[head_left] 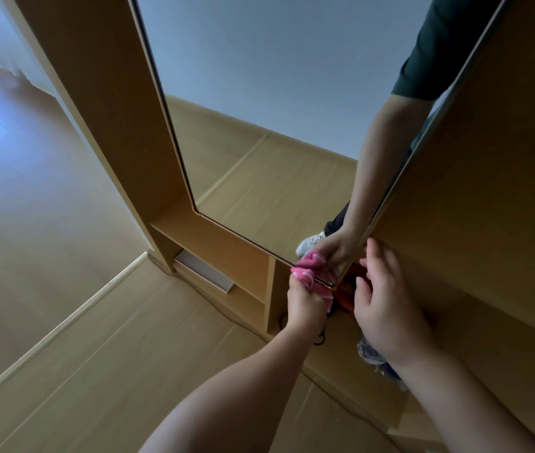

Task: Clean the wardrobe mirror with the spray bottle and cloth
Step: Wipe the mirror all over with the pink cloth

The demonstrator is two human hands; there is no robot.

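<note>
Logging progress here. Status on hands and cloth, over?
Left hand grips pink cloth at mirror bottom corner. Right hand open against wardrobe panel. Spray bottle unseen.

Left hand [305,302] grips pink cloth [302,275] at mirror [259,109] corner — right hand [387,308] rests on wardrobe [488,191].

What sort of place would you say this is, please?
Probably a bedroom at home: a wooden wardrobe with a tall mirror on its front, open shelf compartments below it, and wood-look flooring.

No legible text or labels
</note>
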